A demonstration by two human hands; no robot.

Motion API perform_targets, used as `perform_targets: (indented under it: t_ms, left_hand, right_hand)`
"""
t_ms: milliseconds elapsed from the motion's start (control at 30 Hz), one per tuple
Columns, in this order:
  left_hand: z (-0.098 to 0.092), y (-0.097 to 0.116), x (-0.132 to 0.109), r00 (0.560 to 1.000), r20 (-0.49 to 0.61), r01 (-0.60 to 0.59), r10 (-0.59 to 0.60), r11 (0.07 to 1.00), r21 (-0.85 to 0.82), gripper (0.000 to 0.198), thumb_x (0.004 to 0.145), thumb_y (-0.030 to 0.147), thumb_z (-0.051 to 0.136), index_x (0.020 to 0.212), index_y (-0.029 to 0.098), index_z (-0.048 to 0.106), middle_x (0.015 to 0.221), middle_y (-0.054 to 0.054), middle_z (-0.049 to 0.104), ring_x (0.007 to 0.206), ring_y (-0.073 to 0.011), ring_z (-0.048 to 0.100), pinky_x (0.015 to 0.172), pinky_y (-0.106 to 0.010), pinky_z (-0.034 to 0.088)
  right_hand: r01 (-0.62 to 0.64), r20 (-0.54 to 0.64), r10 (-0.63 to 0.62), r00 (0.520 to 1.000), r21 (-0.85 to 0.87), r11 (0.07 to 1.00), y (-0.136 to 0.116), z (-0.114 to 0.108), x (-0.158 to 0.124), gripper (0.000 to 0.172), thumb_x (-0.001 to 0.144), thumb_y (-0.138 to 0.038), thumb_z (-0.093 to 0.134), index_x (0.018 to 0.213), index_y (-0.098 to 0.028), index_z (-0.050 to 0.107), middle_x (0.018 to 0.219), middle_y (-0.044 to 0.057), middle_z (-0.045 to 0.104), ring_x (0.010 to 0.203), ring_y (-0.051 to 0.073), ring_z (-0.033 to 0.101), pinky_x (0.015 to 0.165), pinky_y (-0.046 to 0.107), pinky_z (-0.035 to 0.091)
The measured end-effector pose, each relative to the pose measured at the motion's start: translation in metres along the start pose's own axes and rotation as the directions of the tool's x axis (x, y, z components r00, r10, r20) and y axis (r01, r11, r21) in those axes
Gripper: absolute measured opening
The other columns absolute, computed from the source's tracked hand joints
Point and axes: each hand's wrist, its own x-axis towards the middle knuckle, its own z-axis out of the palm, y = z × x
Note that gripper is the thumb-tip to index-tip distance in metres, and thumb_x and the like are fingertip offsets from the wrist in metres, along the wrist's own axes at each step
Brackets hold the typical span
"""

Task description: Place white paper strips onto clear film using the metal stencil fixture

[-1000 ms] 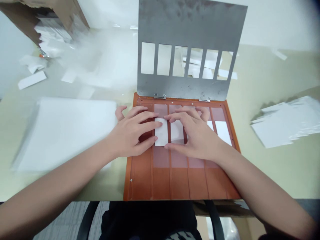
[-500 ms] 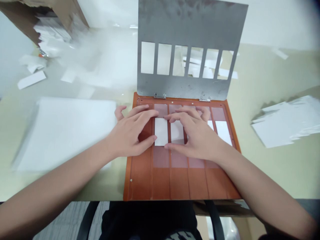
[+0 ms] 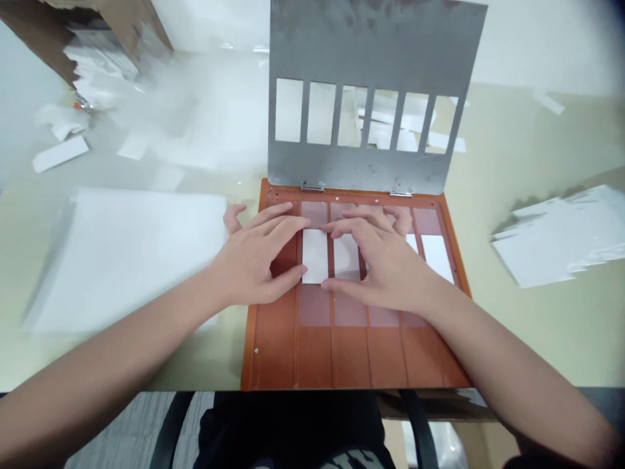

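Note:
A small white card [image 3: 315, 256] lies on a pinkish strip in the leftmost filled row of the orange tray [image 3: 273, 352]. My left hand [image 3: 258, 254] has its index fingertip at the card's upper left corner and its thumb at the lower left edge. At the right corners of the same card, my right hand [image 3: 381, 257] sets its index fingertip above and thumb below. Both hands grip the card's edges with curved fingers. Beneath my right hand sits a second card [image 3: 346, 257], partly covered. Another card [image 3: 437, 258] shows at the tray's right side.
A grey metal lid [image 3: 371, 52] with several rectangular windows stands raised on hinges behind the tray. White sheets [image 3: 141, 254] lie to the left, and a fanned pile of white cards [image 3: 561, 241] to the right. A cardboard box [image 3: 131, 26] stands back left.

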Motion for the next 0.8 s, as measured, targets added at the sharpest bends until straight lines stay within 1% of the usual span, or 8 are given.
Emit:
perform_targets:
  t_ms: [167, 333, 433, 533, 633, 733, 800]
  left_hand:
    - [-0.001, -0.001, -0.001, 1.0, -0.015, -0.019, 0.019, 1.0, -0.003, 0.043, 0.089, 0.04, 0.052, 0.13, 0.027, 0.057, 0.131, -0.007, 0.069, 0.137, -0.0386, 0.051, 0.112, -0.063, 0.014]
    - [0.0, -0.002, -0.001, 0.998, -0.045, -0.044, 0.044, 0.999, -0.001, 0.034, 0.089, 0.041, 0.055, 0.119, 0.031, 0.067, 0.131, -0.004, 0.07, 0.135, -0.0384, 0.053, 0.111, -0.062, 0.014]
    - [-0.001, -0.001, -0.001, 0.998, -0.047, -0.048, 0.049, 0.999, 0.016, 0.03, 0.088, 0.04, 0.057, 0.114, 0.031, 0.069, 0.131, -0.003, 0.07, 0.135, -0.037, 0.053, 0.11, -0.061, 0.013]
    - [-0.001, 0.0, 0.0, 0.997, -0.048, -0.052, 0.054, 0.998, 0.033, 0.027, 0.089, 0.038, 0.057, 0.112, 0.031, 0.07, 0.129, -0.003, 0.071, 0.136, -0.0359, 0.052, 0.109, -0.061, 0.012]
    - [-0.002, 0.002, 0.001, 0.998, -0.034, -0.05, 0.052, 0.998, 0.046, 0.027, 0.09, 0.039, 0.055, 0.111, 0.031, 0.07, 0.129, -0.003, 0.071, 0.138, -0.0368, 0.05, 0.108, -0.063, 0.013]
    - [-0.003, 0.004, 0.002, 0.999, -0.028, -0.042, 0.044, 0.997, 0.059, 0.028, 0.09, 0.041, 0.052, 0.11, 0.031, 0.07, 0.129, -0.003, 0.071, 0.138, -0.0377, 0.049, 0.108, -0.066, 0.013]
    - [-0.004, 0.004, 0.002, 0.999, -0.021, -0.043, 0.045, 0.997, 0.069, 0.029, 0.09, 0.041, 0.052, 0.11, 0.032, 0.069, 0.129, -0.003, 0.071, 0.139, -0.0385, 0.049, 0.108, -0.067, 0.013]
  right_hand:
    - [0.008, -0.004, -0.008, 1.0, -0.006, 1.0, 0.001, 0.0, 0.0, 0.053, 0.077, -0.048, 0.078, 0.115, -0.026, 0.048, 0.124, 0.005, 0.071, 0.132, 0.037, 0.051, 0.106, 0.056, 0.018]
    - [0.006, -0.002, -0.006, 1.0, -0.013, 1.0, 0.0, 0.001, 0.0, 0.052, 0.078, -0.049, 0.077, 0.116, -0.027, 0.048, 0.125, 0.005, 0.07, 0.132, 0.037, 0.051, 0.106, 0.056, 0.018]
    - [0.008, -0.006, -0.008, 1.0, -0.009, 1.0, 0.0, 0.0, 0.0, 0.054, 0.078, -0.047, 0.078, 0.118, -0.027, 0.048, 0.125, 0.006, 0.07, 0.132, 0.037, 0.05, 0.107, 0.056, 0.018]
    - [0.061, -0.003, -0.061, 0.998, 0.016, 0.998, -0.002, -0.004, -0.001, 0.055, 0.078, -0.048, 0.077, 0.119, -0.025, 0.048, 0.126, 0.006, 0.068, 0.127, 0.034, 0.053, 0.109, 0.054, 0.017]
    - [0.149, 0.046, -0.15, 0.988, 0.031, 0.988, -0.008, -0.006, -0.003, 0.059, 0.076, -0.058, 0.077, 0.115, -0.023, 0.05, 0.124, 0.007, 0.068, 0.118, 0.031, 0.057, 0.108, 0.053, 0.02]
    - [0.215, 0.077, -0.211, 0.974, -0.044, 0.976, -0.013, -0.006, -0.006, 0.059, 0.073, -0.064, 0.077, 0.108, -0.022, 0.054, 0.12, 0.007, 0.068, 0.112, 0.031, 0.057, 0.103, 0.051, 0.023]
    - [0.233, 0.074, -0.226, 0.971, -0.092, 0.968, -0.014, -0.004, -0.006, 0.053, 0.076, -0.062, 0.075, 0.104, -0.021, 0.055, 0.117, 0.007, 0.069, 0.11, 0.03, 0.056, 0.101, 0.05, 0.023]
